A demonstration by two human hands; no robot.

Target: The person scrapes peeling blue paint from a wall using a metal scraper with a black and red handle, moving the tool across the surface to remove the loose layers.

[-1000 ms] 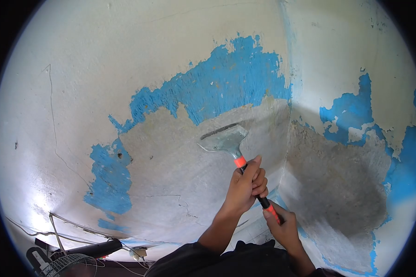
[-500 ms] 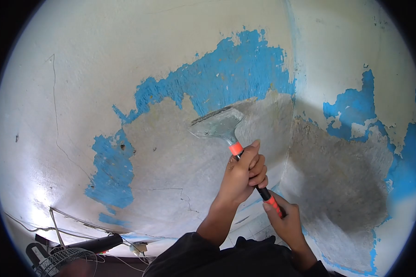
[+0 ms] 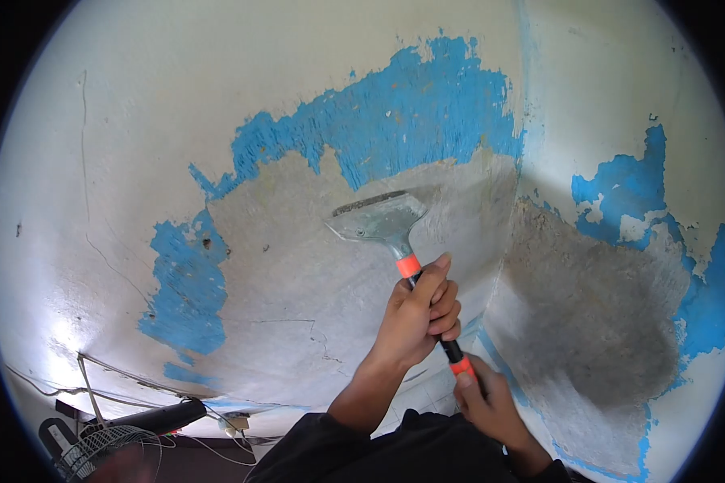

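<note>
My left hand (image 3: 419,314) is wrapped around the black handle of a long-handled scraper (image 3: 381,221), just below its orange collar. Lower down, my right hand (image 3: 491,402) grips the orange end of the same handle. The wide metal head points up at the wall, its dark blade edge over the bare grey patch (image 3: 282,249), a little below the blue paint (image 3: 427,113). That blue layer has a ragged border against the pale top paint (image 3: 177,72).
On the right, past the corner, the adjoining wall has another grey patch (image 3: 596,306) with blue edges. Cables (image 3: 129,382) run along the lower left. A wire-mesh object (image 3: 105,451), a dark tube (image 3: 157,423) and a socket box (image 3: 235,423) are at bottom left.
The scraper head has drawn back slightly from the blue paint's lower edge, so grey wall shows between them. Both hands have moved down a little with the handle; the view has shifted slightly.
</note>
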